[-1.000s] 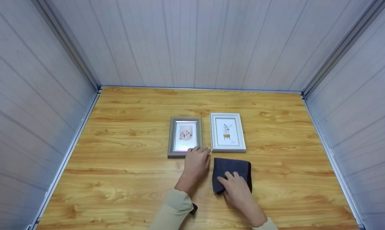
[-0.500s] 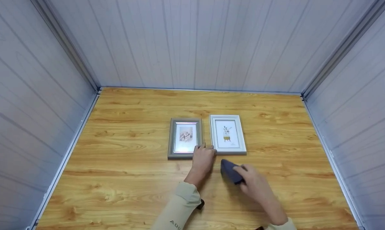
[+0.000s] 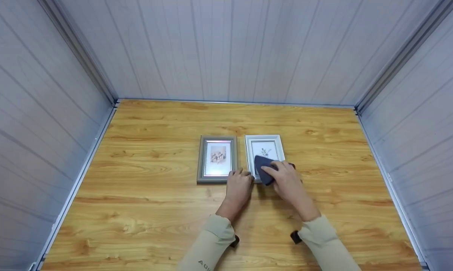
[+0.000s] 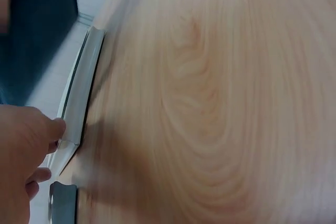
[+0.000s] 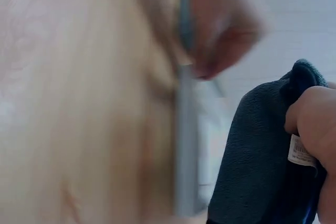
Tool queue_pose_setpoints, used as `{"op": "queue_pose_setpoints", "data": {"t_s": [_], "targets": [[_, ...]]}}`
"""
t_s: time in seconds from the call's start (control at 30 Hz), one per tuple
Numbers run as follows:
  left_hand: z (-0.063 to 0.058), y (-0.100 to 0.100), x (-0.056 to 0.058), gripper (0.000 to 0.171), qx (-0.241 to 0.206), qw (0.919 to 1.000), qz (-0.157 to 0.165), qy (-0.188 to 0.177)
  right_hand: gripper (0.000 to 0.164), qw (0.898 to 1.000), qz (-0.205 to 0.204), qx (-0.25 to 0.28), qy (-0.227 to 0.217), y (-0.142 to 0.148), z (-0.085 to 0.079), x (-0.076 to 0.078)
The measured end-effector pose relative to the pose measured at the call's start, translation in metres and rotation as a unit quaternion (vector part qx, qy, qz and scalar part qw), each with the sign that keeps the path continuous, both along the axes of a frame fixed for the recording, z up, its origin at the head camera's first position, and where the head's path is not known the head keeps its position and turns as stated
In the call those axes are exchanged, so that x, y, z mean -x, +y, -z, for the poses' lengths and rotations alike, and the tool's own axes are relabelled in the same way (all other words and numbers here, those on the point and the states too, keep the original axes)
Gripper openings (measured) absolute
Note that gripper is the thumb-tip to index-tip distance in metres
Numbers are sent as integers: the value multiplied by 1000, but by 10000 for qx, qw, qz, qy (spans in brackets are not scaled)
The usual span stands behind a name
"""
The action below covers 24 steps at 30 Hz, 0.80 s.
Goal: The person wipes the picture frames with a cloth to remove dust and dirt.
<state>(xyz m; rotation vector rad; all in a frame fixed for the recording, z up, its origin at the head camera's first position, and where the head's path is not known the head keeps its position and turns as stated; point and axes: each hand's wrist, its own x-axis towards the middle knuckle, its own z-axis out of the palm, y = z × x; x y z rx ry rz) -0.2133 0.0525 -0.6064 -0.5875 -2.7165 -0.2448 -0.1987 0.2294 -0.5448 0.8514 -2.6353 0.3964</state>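
Note:
A folded dark blue cloth [image 3: 263, 169] with a small white label is gripped in my right hand [image 3: 288, 182]. It is over the lower part of the white picture frame [image 3: 280, 142] and hides much of its plant print. Contact with the glass cannot be made out. My left hand [image 3: 238, 188] holds that frame's lower left corner. In the left wrist view the thumb [image 4: 56, 128] lies on the frame's near edge [image 4: 84, 93], with bent fingers round the corner. Just left lies a grey-brown picture frame [image 3: 201, 162], its lower right corner close to the left hand.
The wood-grain table top [image 3: 143, 210] carries both frames, lying flat. Pale panelled walls [image 3: 226, 49] enclose it at the back and both sides. A dark band [image 3: 296, 237] shows at the right sleeve cuff.
My right hand lifted the cloth from the table and moved it forward over the white frame. My left hand slid right from the grey-brown frame's corner to the white frame's corner.

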Motion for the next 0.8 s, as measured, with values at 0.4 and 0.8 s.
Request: {"op": "queue_pose_setpoints", "data": {"t_s": [0.4,0.8], "targets": [[6,-4,-1,15,67,9995,237,-199,44,9885,-188,-241,-1480,-3,20,8],[2,-13,2,19,43,9977,567,-378,49,9818,-243,-720,-1742,-16,18,20]]}}
